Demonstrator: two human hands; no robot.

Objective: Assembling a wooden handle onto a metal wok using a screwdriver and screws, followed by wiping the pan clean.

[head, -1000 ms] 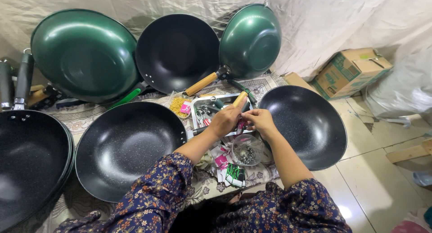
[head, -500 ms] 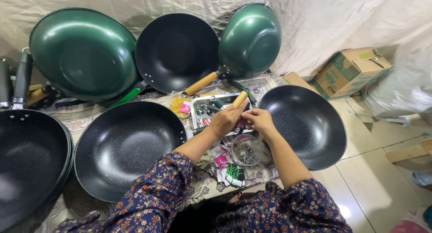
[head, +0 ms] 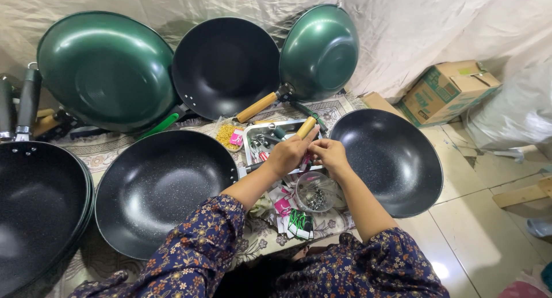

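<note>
My left hand (head: pixel 287 154) grips a light wooden pan handle (head: pixel 306 127) and holds it tilted up over a metal tray (head: pixel 250 138) of small tools. My right hand (head: pixel 329 153) is right beside it. Its fingers are pinched together at the handle's lower end, and whatever they pinch is hidden. Just right of both hands lies a black speckled wok (head: pixel 397 163). A clear round bowl of small metal screws (head: pixel 314 192) sits below the hands.
A black wok (head: pixel 158 188) lies on the left, with stacked woks (head: pixel 34 206) at the far left. Two green woks (head: pixel 106 68) (head: pixel 319 50) and a black one (head: pixel 225 65) lean on the sheet. A cardboard box (head: pixel 445 91) stands on the tiled floor. Pink and green packets (head: pixel 290 214) lie on the mat.
Both hands stay together over the tray with the wooden handle, and nothing else has visibly moved.
</note>
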